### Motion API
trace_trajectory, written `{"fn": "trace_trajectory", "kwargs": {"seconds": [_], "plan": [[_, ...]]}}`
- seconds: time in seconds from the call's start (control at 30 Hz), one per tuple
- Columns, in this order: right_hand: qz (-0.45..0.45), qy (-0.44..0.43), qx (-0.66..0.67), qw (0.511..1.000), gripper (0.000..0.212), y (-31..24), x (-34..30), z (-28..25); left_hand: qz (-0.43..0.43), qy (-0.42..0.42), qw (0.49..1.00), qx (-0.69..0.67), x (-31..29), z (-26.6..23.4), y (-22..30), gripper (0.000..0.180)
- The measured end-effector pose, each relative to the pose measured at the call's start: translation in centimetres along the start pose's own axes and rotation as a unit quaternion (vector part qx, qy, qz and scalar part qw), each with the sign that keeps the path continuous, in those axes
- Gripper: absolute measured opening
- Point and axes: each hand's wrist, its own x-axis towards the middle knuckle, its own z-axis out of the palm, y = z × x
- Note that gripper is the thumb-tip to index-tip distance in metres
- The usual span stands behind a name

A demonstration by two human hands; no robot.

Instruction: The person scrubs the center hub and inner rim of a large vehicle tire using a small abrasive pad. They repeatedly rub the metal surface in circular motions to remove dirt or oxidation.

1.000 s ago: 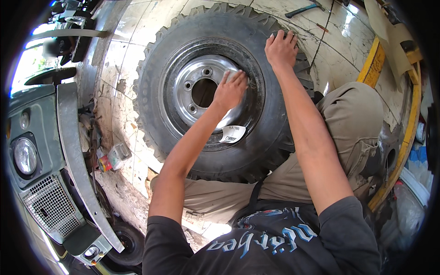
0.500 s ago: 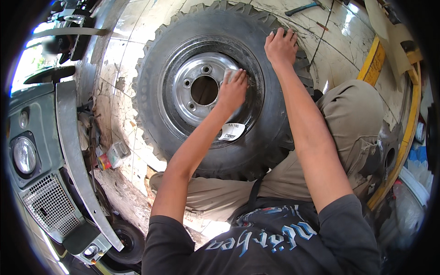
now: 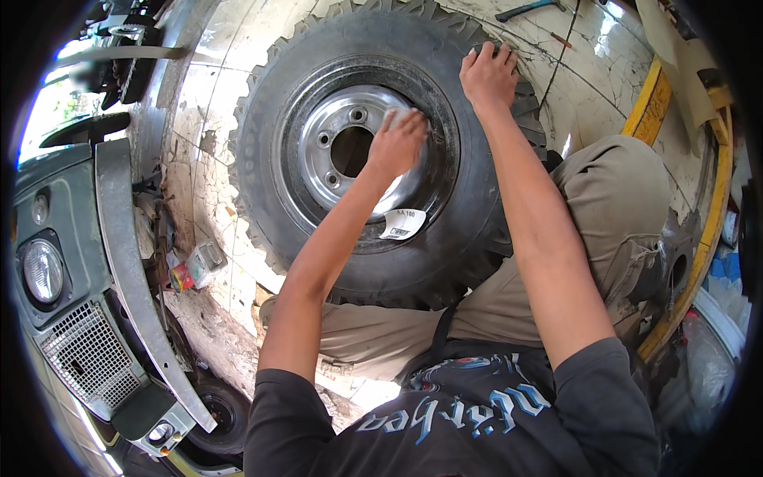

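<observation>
A large black off-road tire with chunky tread lies flat on the floor before my crossed legs. In its middle is a bare metal wheel with a round center hole and several bolt holes. My left hand, a little smeared by motion, presses a small pale grey pad against the wheel's right side. The hand partly covers the pad. A white label is on the near part of the rim. My right hand has its bent fingers over the tire's far right tread edge.
A green vehicle front with a headlight and a metal bumper stands at left. A blue-handled hammer lies on the tiles beyond the tire. Yellow metal framing runs along the right. A clear container sits left of the tire.
My left hand has shifted slightly left and its fingers are more blurred, still on the wheel. The right hand keeps its place on the tire, its fingers a little closer together.
</observation>
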Motion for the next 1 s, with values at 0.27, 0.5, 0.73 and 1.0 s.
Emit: {"fn": "trace_trajectory", "kwargs": {"seconds": [0.27, 0.5, 0.73, 1.0], "plan": [[0.008, -0.012, 0.016, 1.0, 0.045, 0.0, 0.2, -0.1, -0.013, 0.019, 0.998, -0.062, 0.2, 0.1, -1.8, 0.038], [0.008, -0.019, 0.009, 1.0, 0.045, 0.0, 0.0, -0.2, -0.291, 0.185, 0.827, -0.444, 0.4, -2.9, -3.4, 0.027], [-0.109, 0.07, 0.013, 0.991, 0.043, 0.0, 0.4, 0.4, -0.361, 0.268, 0.483, -0.751, -3.3, -5.6, -5.2, 0.024], [-0.086, -0.208, 0.542, 0.81, 0.056, -10.7, -6.0, -2.8, -0.336, 0.263, 0.345, -0.836, -2.3, -4.8, -6.8, 0.03]]}}
